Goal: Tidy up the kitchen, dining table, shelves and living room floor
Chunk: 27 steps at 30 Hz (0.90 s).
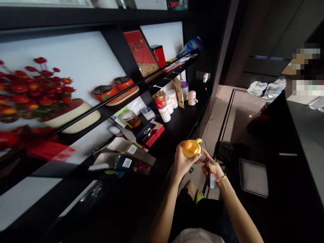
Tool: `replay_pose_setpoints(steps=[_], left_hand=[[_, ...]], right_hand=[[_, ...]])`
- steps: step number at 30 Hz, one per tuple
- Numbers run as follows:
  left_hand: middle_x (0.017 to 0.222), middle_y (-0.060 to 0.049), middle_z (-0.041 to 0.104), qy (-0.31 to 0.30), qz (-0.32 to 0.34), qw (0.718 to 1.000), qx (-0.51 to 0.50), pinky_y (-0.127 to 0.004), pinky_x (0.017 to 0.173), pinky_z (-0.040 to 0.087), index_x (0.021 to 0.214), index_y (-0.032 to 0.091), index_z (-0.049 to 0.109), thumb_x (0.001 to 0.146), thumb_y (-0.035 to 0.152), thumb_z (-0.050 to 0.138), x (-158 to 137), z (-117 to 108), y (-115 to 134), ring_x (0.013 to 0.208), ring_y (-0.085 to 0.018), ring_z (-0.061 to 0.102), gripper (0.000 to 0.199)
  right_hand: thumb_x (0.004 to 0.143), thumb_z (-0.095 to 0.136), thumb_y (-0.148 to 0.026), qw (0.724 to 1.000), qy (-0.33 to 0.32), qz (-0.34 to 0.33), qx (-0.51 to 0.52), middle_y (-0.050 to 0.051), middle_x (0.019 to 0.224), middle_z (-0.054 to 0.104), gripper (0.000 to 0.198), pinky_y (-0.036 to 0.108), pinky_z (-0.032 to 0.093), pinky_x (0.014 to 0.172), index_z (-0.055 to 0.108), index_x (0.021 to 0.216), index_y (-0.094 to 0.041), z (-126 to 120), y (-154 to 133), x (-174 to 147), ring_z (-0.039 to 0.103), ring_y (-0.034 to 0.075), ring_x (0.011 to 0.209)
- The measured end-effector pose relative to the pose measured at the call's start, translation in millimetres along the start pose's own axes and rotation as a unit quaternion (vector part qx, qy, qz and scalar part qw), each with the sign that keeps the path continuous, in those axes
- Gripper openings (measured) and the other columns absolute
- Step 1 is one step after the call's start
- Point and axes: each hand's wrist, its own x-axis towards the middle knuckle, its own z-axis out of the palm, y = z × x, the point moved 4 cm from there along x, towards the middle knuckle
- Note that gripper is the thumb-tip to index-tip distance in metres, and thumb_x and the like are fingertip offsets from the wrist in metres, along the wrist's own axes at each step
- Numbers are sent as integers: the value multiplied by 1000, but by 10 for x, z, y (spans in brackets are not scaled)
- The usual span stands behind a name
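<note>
My left hand [180, 161] is wrapped round a cup with a yellow lid [191, 149]. An orange knob and a small yellow loop show on the lid, while most of the cup's body is hidden below it. Close beside it, my right hand [218, 172] grips a small, narrow, colourful box [212, 174] with a white barcode label. Some right fingers reach toward the cup's side; whether they touch it I cannot tell. Both hands are in front of my body, above the floor and just right of the dark shelf's edge.
On the dark counter [177, 130] stand white cans [172, 98], a pink-topped figure [192, 98], a glass jar [130, 118], a red box [153, 133] and open cartons [118, 148]. A chair with a grey cushion [253, 177] is at right. Plastic bags [257, 87] lie farther back.
</note>
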Motion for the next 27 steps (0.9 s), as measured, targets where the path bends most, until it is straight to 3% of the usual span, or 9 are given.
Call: replay_pose_setpoints(steps=[3,6,12,15,21,27], left_hand=[[116,-12,64,0,5,1000,-7,-45,93,54,118,19,51,66,44,81,749,327,51,107,-27,65,65],[121,-13,64,17,25,1000,-9,-42,95,54,122,19,50,67,44,81,1517,594,52,110,-26,65,68],[121,-14,64,89,60,994,5,-41,96,53,123,18,48,68,43,82,3026,936,-109,113,-27,64,70],[128,-17,60,123,84,988,33,-41,103,48,129,16,43,69,39,82,3746,1075,-199,121,-28,59,76],[143,-22,47,166,105,972,127,-42,114,35,141,12,31,74,34,80,5040,1256,-426,135,-31,45,86],[143,-26,47,190,22,961,201,-49,115,28,142,8,33,75,34,77,5954,1237,-794,137,-37,41,85]], right_hand=[[67,65,-22,999,19,-29,1,6,119,69,91,19,35,32,32,151,-35,-121,-433,356,45,3,38],[67,64,-22,998,16,-66,-10,9,136,61,92,20,38,34,29,151,-35,-189,-937,902,47,3,40],[68,62,-16,991,9,-105,-77,14,142,56,88,21,44,38,33,151,-29,-269,-1992,2230,51,5,45],[71,60,-16,989,4,-116,-94,14,144,55,82,21,45,39,37,149,-29,-357,-2402,2725,49,4,45],[71,60,-18,992,4,-93,-91,14,137,61,76,21,44,39,42,145,-27,-563,-2828,3363,50,5,45],[70,62,-20,994,-36,-52,-86,12,134,63,69,21,43,39,48,137,-24,-544,-3089,4007,52,5,46]])
